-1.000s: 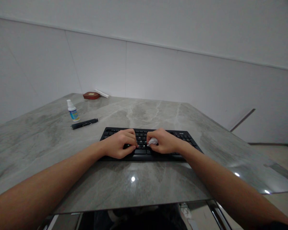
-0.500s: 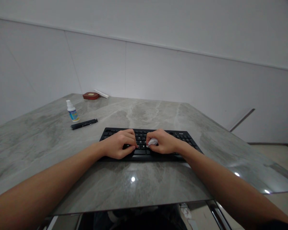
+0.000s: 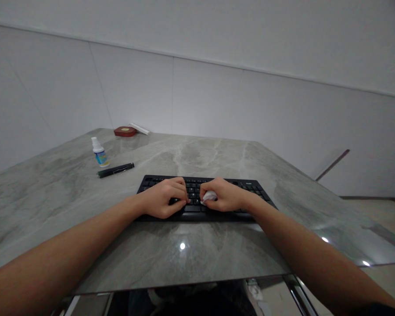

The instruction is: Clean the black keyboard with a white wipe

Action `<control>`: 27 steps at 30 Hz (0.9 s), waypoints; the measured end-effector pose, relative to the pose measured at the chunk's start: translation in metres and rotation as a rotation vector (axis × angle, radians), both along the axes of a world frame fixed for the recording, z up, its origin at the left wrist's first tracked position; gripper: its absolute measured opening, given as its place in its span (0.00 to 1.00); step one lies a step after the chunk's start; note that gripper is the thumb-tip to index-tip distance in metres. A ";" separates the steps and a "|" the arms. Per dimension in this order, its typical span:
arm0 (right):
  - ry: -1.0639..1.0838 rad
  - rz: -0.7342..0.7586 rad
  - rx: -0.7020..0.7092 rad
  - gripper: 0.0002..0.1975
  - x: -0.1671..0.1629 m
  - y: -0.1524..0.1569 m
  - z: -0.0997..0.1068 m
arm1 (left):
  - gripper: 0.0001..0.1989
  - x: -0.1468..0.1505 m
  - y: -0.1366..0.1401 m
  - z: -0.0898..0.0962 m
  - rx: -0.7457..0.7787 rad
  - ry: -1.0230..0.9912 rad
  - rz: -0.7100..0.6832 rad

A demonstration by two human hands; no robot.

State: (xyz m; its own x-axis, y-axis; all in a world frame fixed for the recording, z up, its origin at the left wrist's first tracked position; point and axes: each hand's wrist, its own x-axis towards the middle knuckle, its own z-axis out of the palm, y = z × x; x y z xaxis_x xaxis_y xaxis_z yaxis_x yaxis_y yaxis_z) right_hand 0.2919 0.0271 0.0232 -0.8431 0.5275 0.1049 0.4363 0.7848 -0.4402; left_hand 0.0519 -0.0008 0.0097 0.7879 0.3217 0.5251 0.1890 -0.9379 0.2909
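Observation:
A black keyboard (image 3: 192, 209) lies on the grey marbled table, with both of my hands over it. My right hand (image 3: 228, 195) is closed round a crumpled white tissue (image 3: 210, 196), which touches the keys or hovers just over them. On the left half of the keys rests my left hand (image 3: 163, 197), its fingers curled down and the thumb tip close to the fingertips. Whether anything lies within those left fingers is hidden. A strip of keys shows between the two hands.
Left of the keyboard lie a black pen (image 3: 116, 170) and, standing behind it, a small white spray bottle (image 3: 100, 152) with a blue and yellow label. A reddish-brown case (image 3: 125, 131) and a white flat piece (image 3: 139, 128) sit by the wall. The table's front edge (image 3: 184, 285) is near me.

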 end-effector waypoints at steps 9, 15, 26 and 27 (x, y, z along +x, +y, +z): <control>-0.015 -0.074 0.094 0.09 0.006 0.004 -0.004 | 0.11 0.001 -0.001 0.001 0.001 -0.007 0.000; -0.007 -0.028 0.044 0.09 0.005 0.003 -0.003 | 0.10 0.000 0.000 0.000 0.000 0.001 -0.006; 0.028 -0.053 0.113 0.09 0.002 0.001 -0.006 | 0.10 0.000 0.001 -0.001 -0.004 -0.009 -0.015; 0.021 -0.039 0.090 0.09 0.003 0.001 -0.006 | 0.10 0.000 0.001 -0.001 -0.006 -0.008 -0.017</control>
State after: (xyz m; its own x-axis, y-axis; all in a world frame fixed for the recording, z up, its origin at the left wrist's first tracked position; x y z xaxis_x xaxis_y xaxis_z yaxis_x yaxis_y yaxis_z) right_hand 0.2947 0.0286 0.0176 -0.8190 0.5479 0.1705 0.4591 0.8039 -0.3781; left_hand 0.0516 -0.0001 0.0086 0.7891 0.3116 0.5293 0.1712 -0.9392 0.2976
